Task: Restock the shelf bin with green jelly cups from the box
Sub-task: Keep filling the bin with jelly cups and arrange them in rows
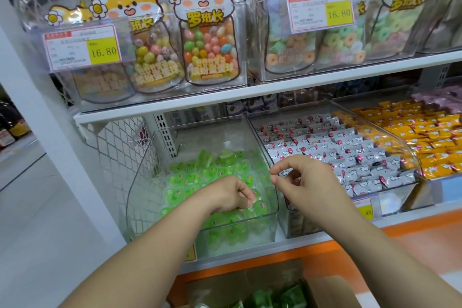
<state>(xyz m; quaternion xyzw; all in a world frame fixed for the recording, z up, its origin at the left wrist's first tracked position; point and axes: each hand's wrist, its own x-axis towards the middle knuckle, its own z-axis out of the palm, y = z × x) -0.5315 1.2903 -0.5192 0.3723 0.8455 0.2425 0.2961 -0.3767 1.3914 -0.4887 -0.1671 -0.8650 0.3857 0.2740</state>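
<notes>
A clear plastic shelf bin [271, 192] on the lower shelf holds several green jelly cups [197, 177]. My left hand [230, 194] reaches down into the bin, its fingertips on a jelly cup [257, 206] near the front wall; whether it pinches the cup is unclear. My right hand [307, 177] hovers just right of the bin above its edge, fingers loosely curled, holding nothing. A cardboard box [325, 290] with more green jelly cups [277, 299] sits below, at the bottom of the view.
Right of the jelly bin stand a bin of silver-wrapped sweets [337, 155] and a bin of orange-wrapped sweets [430, 137]. The upper shelf [250, 92] carries clear bins of bagged candy with price tags [82, 45]. An orange ledge [375, 240] runs below the shelf. A wire mesh side panel [120, 152] is at left.
</notes>
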